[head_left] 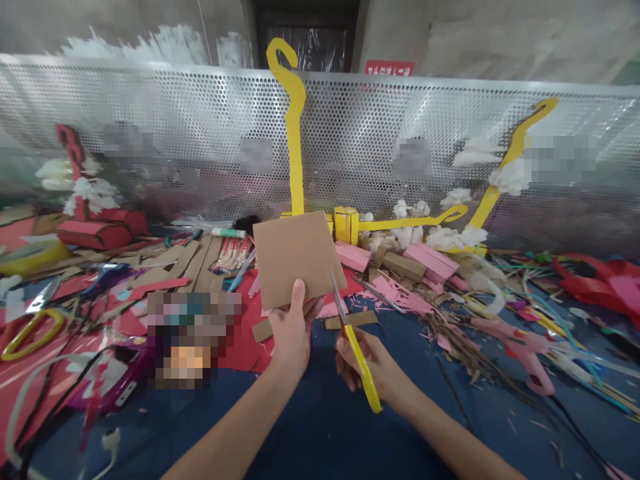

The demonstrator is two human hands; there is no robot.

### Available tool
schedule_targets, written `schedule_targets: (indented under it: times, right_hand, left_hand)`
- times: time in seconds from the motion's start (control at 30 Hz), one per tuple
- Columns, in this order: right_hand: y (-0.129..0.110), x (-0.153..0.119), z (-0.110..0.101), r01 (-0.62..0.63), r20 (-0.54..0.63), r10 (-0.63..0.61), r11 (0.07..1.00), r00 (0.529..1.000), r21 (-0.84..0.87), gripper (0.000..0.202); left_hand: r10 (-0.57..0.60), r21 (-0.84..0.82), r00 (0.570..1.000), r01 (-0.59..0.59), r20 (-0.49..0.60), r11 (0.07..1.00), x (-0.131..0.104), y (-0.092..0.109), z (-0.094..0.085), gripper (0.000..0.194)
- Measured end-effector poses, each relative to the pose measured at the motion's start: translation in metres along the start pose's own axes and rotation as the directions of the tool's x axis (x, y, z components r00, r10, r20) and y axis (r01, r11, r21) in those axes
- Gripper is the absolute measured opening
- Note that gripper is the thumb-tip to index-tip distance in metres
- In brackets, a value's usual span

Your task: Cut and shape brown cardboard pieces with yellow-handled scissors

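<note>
My left hand (291, 333) grips a flat piece of brown cardboard (297, 257) by its lower edge, thumb on the near face and fingers behind. In my right hand (367, 360) is a pair of scissors (361, 370) with yellow-wrapped handles, blades pointing up. The blade tips meet the cardboard near its lower right corner; whether they have cut into it cannot be made out. Behind the cardboard stands a tall yellow hook shape (296, 133), its base partly hidden.
Red paper (250, 347) and brown cardboard strips (187, 267) lie left. A pink glue gun (523, 347) with a black cord rests at right, near pink paper scraps (400, 293). Yellow-handled scissors (35, 337) lie far left. A perforated metal panel (350, 133) runs along the back.
</note>
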State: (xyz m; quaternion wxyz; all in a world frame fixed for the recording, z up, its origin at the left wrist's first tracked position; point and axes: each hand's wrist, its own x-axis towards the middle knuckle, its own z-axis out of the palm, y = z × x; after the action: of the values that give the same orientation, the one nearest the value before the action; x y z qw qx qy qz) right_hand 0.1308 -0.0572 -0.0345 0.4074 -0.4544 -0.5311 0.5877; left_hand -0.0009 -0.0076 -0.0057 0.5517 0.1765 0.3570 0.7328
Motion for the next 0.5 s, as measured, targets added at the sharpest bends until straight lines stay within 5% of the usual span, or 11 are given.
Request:
schedule_targets:
  times: [0.5]
  right_hand:
    - [-0.0009,-0.0010,-0.0044,-0.026,0.012,0.026,1.000,1.000,0.000,0.065]
  left_hand:
    - [-0.033,0.078,0.999,0.032,0.003,0.996,0.0020,0.0018,-0.0009,0.046]
